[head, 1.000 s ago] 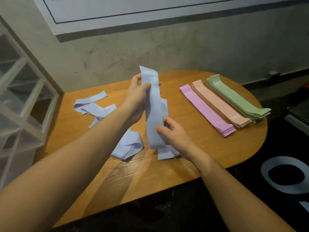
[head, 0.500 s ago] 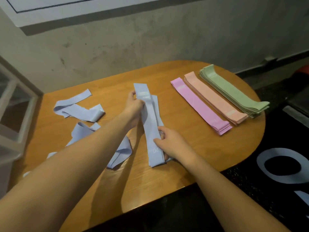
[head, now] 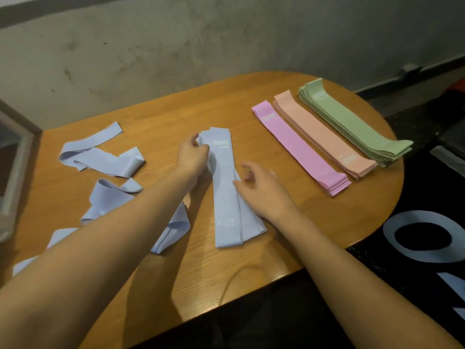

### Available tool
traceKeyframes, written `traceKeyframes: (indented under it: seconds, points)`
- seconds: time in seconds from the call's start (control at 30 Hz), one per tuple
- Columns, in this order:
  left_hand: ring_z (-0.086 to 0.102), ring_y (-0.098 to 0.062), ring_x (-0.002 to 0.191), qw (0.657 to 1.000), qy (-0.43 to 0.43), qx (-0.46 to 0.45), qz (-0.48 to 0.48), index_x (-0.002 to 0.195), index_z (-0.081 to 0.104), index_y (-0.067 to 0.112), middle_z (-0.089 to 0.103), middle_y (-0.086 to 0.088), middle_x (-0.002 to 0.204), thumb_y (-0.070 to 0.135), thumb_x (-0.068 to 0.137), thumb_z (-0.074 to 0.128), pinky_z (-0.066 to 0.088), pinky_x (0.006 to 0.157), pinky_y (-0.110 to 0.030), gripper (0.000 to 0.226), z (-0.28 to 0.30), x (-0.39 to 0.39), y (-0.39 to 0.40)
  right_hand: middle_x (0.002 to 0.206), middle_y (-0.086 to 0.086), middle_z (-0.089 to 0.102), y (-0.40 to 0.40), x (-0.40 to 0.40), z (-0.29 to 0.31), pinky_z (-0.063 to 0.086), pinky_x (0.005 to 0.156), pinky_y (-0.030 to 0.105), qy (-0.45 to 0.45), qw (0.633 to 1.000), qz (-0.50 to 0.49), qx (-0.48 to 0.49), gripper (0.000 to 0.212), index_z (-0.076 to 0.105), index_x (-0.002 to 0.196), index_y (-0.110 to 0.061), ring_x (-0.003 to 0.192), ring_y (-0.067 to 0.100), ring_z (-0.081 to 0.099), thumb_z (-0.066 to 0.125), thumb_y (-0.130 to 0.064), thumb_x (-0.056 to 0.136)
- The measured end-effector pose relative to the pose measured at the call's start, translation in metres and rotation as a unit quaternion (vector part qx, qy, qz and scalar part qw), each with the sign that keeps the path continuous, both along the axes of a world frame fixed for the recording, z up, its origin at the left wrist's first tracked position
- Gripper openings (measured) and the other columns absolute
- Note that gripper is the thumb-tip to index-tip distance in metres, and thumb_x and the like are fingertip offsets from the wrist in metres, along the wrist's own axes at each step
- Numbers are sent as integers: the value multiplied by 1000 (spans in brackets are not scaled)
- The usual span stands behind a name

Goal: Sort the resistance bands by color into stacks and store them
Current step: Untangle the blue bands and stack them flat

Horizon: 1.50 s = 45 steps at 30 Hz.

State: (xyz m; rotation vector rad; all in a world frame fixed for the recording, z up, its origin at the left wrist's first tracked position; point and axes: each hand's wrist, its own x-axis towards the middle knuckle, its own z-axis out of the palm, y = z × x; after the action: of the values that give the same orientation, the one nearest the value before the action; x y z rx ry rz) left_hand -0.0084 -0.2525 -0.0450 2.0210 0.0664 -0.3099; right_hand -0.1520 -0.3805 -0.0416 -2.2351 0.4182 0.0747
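Nearest, my two bare forearms reached out over the wooden table (head: 226, 280), whose front edge ran across the bottom of the view. The blue stack (head: 227, 197) lay flat in the middle of the table, its near end printed with "20", its far end under my left hand (head: 192, 157). That left grip was pinching the far left edge of the stack, thumb and fingers curled on the fabric. My right hand (head: 261, 187) sat along the stack's right side, its grip released, fingers loose and spread, fingertips at or just above the edge; I could not tell whether they were touching it.

To the left of the stack, partly hidden by my left forearm, loose blue bands (head: 105, 200) lay twisted and looped on the table. Farther back on the left another loose band (head: 100, 152) lay folded over itself, one end pointing toward the wall (head: 226, 46).

On the right half of the table three sorted stacks lay side by side, slanting from near right to far left: the pink stack (head: 299, 147) closest to the blue one, the peach stack (head: 324, 134) touching it, and the green stack (head: 352, 119), the thickest, just beside the peach near the table's rounded right end. Beyond the table stood the grey wall.
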Motion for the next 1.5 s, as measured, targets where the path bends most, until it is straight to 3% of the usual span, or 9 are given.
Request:
traceKeyframes:
  seconds: [0.13, 0.33, 0.57, 0.7, 0.8, 1.0, 1.13, 1.37, 1.5]
  points:
    - [56, 0, 79, 999, 21, -30, 3, 152, 41, 21, 54, 3, 139, 16, 99, 47, 47, 68, -18, 54, -3, 7, 8, 137, 1, 56, -10, 37, -6, 43, 106, 37, -3, 996, -41, 81, 62, 40, 150, -29, 134, 21, 45, 61, -38, 93]
    - [63, -16, 107, 998, 45, -42, -22, 148, 46, 18, 59, -2, 138, 14, 96, 50, 51, 102, -36, 53, -5, 13, 14, 145, 5, 55, -1, 102, -9, 45, 107, 41, 5, 996, -22, 91, 77, 42, 149, -27, 133, 24, 51, 60, -39, 74]
    - [56, 9, 93, 996, 41, -69, -43, 144, 48, 16, 59, 9, 122, 3, 100, 42, 45, 70, -4, 47, -7, 7, 16, 144, 5, 56, 10, 126, -18, 48, 107, 41, -26, 988, -1, 154, 70, 42, 149, -23, 127, 18, 56, 60, -17, 82]
    - [57, -10, 122, 993, 51, -101, -42, 153, 38, 19, 54, 3, 145, 11, 98, 47, 48, 103, -30, 56, -6, -5, 15, 146, 1, 52, 8, 111, -13, 41, 97, 20, -44, 981, -19, 186, 58, 44, 148, -18, 134, 12, 48, 58, -6, 93]
    - [51, -16, 132, 993, 60, -89, -49, 154, 36, 27, 49, 0, 150, 21, 92, 52, 42, 111, -40, 64, -7, -25, 20, 143, -5, 53, 7, 89, -7, 43, 95, 18, -40, 975, -25, 218, 51, 47, 146, -19, 131, 7, 49, 56, -10, 97]
    - [58, -16, 117, 990, 108, -90, -27, 135, 53, 33, 58, 0, 135, 33, 85, 57, 47, 105, -41, 50, 5, -66, 35, 119, -19, 54, 9, 27, -1, 41, 76, 10, -25, 972, -34, 232, 41, 52, 142, -25, 103, -10, 53, 54, -19, 101]
    - [55, -15, 96, 978, 174, -115, 1, 118, 59, 28, 58, 0, 108, 28, 97, 56, 44, 82, -34, 21, 18, -89, 46, 107, -27, 53, 7, -7, -9, 42, 67, 4, -12, 969, -44, 244, 39, 52, 140, -24, 95, -15, 52, 56, -18, 101]
    - [60, -14, 113, 943, 260, -207, 11, 127, 57, 21, 62, -4, 127, 31, 98, 56, 51, 84, -40, 30, 32, -121, 42, 145, -5, 54, 18, -37, -12, 45, 108, 32, -18, 963, -63, 261, 47, 50, 145, -24, 129, 8, 52, 61, -22, 99]
    - [59, -16, 116, 932, 271, -240, 35, 118, 57, 23, 64, -9, 126, 29, 98, 54, 47, 97, -44, 21, 34, -127, 43, 148, 2, 52, 18, -43, -6, 43, 103, 27, -32, 960, -79, 267, 47, 49, 146, -23, 129, 9, 51, 58, -18, 100]
